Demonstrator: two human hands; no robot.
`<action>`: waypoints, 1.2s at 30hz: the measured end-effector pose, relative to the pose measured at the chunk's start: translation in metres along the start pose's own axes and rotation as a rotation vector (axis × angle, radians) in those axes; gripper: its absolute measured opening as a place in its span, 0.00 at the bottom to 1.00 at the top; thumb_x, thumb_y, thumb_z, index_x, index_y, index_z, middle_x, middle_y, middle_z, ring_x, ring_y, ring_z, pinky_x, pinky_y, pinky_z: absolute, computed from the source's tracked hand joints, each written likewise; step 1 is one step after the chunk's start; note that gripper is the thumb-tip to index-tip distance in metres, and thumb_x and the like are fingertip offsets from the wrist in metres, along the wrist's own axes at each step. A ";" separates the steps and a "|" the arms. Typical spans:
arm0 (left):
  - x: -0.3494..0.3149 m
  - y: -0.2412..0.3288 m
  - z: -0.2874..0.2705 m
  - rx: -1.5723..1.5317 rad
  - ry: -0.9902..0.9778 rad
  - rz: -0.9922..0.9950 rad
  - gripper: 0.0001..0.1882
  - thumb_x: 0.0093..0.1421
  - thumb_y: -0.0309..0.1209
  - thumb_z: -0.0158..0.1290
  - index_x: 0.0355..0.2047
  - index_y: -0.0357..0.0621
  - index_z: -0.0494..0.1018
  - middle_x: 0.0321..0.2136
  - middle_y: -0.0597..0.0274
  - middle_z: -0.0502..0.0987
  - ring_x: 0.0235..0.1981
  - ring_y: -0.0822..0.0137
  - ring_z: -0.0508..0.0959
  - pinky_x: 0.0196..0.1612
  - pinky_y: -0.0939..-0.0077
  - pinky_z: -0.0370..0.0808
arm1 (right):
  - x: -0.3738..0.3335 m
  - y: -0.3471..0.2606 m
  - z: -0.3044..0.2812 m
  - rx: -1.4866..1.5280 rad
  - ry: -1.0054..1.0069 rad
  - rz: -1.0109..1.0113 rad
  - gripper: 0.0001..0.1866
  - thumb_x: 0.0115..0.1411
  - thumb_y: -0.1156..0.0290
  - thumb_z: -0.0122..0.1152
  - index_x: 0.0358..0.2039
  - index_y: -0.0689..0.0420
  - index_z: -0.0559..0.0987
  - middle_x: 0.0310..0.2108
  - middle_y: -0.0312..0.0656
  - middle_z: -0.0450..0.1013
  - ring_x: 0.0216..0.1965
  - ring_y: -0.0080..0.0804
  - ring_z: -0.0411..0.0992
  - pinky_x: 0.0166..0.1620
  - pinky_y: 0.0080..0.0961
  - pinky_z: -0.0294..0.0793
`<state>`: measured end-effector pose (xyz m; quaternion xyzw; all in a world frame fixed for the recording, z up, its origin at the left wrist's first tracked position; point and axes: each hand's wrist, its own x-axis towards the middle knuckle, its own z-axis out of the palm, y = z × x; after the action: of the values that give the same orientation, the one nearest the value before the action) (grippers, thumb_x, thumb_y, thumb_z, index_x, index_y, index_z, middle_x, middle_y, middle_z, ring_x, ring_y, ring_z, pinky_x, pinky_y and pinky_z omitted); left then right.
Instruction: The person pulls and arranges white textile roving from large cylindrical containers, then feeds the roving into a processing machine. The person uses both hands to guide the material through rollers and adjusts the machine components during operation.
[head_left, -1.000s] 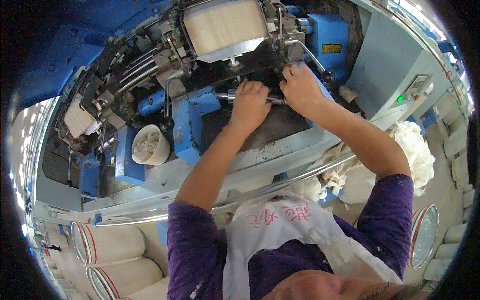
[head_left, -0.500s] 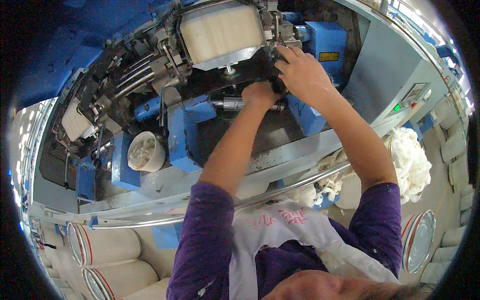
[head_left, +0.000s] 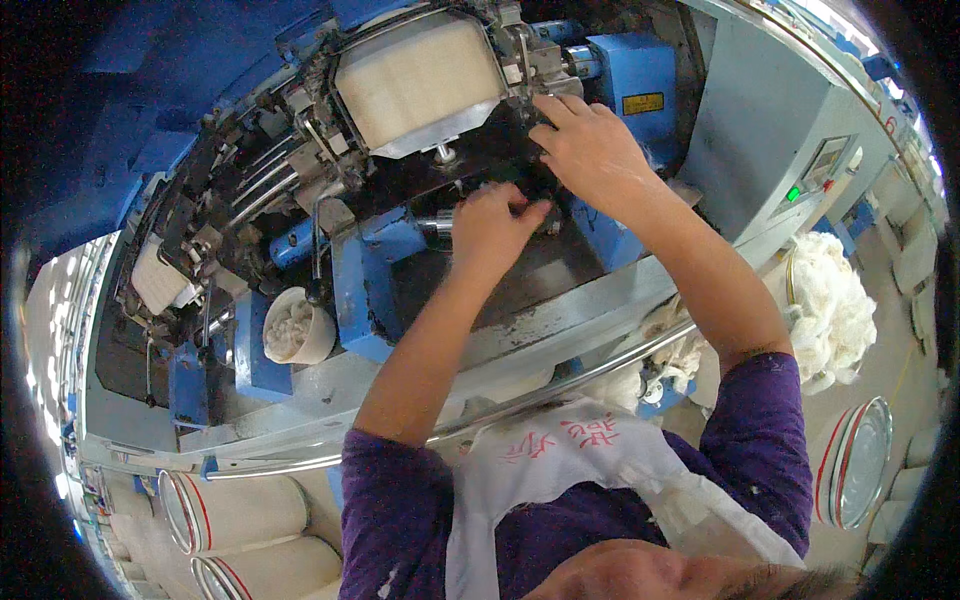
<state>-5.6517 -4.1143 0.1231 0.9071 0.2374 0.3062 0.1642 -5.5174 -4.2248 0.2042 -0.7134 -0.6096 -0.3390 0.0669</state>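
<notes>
Both my hands are inside a blue and grey textile machine (head_left: pixel 640 285). My left hand (head_left: pixel 490 228) is over the metal roller (head_left: pixel 436 226), its fingers curled in and the thumb close to the index finger. A pale wisp shows by its fingertips; whether it is held I cannot make out. My right hand (head_left: pixel 592 158) is open, fingers spread, its fingertips at the metal linkage (head_left: pixel 522 85) beside a cream panel (head_left: pixel 420 82). The dark gap between the hands hides the parts below. Under the cream panel, a metal knob (head_left: pixel 444 153) sticks out.
A white tub (head_left: pixel 300 328) with fibre waste stands between blue brackets on the left. A metal rail (head_left: pixel 560 388) runs along the machine's front, close to my apron. White fibre (head_left: pixel 825 310) is heaped at the right. Cream cans (head_left: pixel 240 512) stand lower left.
My left hand has drawn left and slightly towards me, out of the dark gap, and its thumb now shows. The right hand keeps its place on the linkage. The view has shifted slightly.
</notes>
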 end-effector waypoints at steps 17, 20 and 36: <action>0.014 -0.036 0.046 0.521 0.015 0.530 0.16 0.54 0.28 0.51 0.43 0.40 0.76 0.35 0.55 0.78 0.38 0.59 0.78 0.43 0.65 0.73 | 0.000 0.001 -0.005 0.049 -0.016 -0.002 0.16 0.52 0.68 0.66 0.43 0.52 0.79 0.56 0.42 0.68 0.56 0.40 0.67 0.53 0.35 0.70; 0.029 -0.042 0.058 0.532 0.171 0.541 0.14 0.53 0.29 0.50 0.41 0.41 0.76 0.34 0.56 0.77 0.35 0.59 0.77 0.40 0.65 0.73 | 0.001 -0.001 -0.008 0.031 -0.060 0.014 0.16 0.52 0.68 0.66 0.42 0.53 0.80 0.57 0.43 0.68 0.56 0.41 0.67 0.51 0.36 0.71; 0.054 -0.051 0.068 0.302 0.242 0.363 0.05 0.55 0.26 0.50 0.32 0.44 0.75 0.22 0.60 0.78 0.24 0.57 0.80 0.26 0.65 0.75 | 0.004 0.001 -0.006 0.052 0.000 0.010 0.16 0.53 0.69 0.65 0.44 0.53 0.79 0.58 0.42 0.67 0.58 0.41 0.66 0.53 0.37 0.72</action>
<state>-5.5876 -4.0536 0.0745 0.9058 0.1318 0.3983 -0.0602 -5.5185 -4.2249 0.2109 -0.7146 -0.6145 -0.3227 0.0872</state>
